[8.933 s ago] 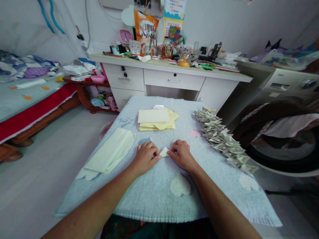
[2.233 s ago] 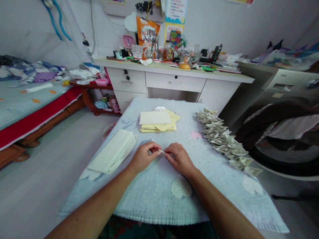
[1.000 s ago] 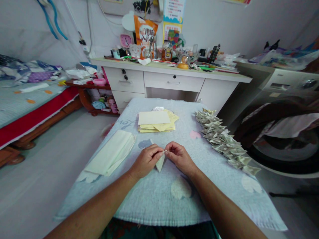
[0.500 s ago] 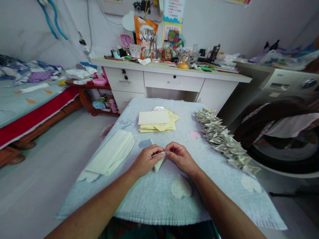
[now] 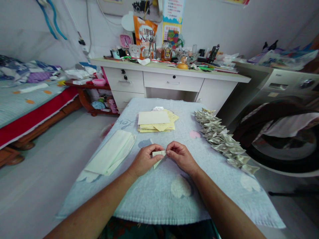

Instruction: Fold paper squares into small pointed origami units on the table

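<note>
A small piece of pale folded paper [image 5: 158,154] is held over the cloth between both hands. My left hand [image 5: 146,158] pinches its left side, thumb in front and fingers behind. At its right end, the thumb and index finger of my right hand [image 5: 180,155] are closed on the paper's edge. One pointed flap hangs down below the left thumb. Left of my hands lies a stack of long pale green paper sheets [image 5: 111,152]. Farther back sits a pile of yellow paper [image 5: 156,127] with a cream card [image 5: 153,118] on top.
Several folded pointed paper pieces [image 5: 221,139] form a long row along the right of the cloth-covered table [image 5: 159,199]. Behind stands a white desk [image 5: 171,81] crowded with a jar [image 5: 166,51], an orange bag [image 5: 145,31] and small items. A washing machine [image 5: 281,83] is at right, a bed [image 5: 30,99] at left.
The folded paper has turned between my fingers, so its top edge now shows as a flat band facing me. Both hands stay in nearly the same place.
</note>
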`<state>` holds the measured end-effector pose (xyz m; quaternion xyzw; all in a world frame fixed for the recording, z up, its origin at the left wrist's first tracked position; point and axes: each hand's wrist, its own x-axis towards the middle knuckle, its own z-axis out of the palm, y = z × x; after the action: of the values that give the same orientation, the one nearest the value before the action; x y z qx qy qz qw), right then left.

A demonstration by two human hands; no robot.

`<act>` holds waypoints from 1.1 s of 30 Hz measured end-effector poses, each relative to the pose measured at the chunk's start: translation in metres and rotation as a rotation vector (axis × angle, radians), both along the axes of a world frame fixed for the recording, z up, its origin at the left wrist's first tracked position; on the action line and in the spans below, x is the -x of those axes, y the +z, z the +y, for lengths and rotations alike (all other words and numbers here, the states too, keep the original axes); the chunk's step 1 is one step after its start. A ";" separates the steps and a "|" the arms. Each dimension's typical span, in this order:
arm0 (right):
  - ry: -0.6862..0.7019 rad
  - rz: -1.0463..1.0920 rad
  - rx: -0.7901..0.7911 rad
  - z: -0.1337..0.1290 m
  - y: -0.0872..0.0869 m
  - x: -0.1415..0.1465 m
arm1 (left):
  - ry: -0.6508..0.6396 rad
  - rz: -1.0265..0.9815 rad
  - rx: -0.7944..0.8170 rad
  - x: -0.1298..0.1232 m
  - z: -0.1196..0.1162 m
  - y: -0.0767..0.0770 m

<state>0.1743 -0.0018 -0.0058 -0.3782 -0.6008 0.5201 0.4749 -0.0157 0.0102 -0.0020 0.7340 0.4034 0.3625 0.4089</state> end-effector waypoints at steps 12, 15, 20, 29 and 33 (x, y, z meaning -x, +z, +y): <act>0.006 0.078 0.003 -0.001 0.000 0.003 | 0.004 -0.011 0.041 -0.001 0.000 0.003; 0.064 0.100 0.041 -0.001 -0.003 0.003 | 0.002 -0.029 0.062 -0.002 -0.001 0.004; 0.058 -0.019 0.045 -0.001 -0.005 0.002 | -0.007 -0.031 0.067 -0.002 -0.002 0.003; 0.019 -0.007 0.059 -0.003 -0.001 0.003 | -0.026 -0.023 0.040 -0.001 -0.001 0.001; 0.013 0.000 0.078 -0.003 -0.001 0.003 | -0.020 -0.028 0.043 -0.001 -0.001 0.001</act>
<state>0.1712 -0.0048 -0.0069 -0.3928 -0.5824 0.5461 0.4564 -0.0145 0.0092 -0.0010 0.7237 0.3980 0.3600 0.4339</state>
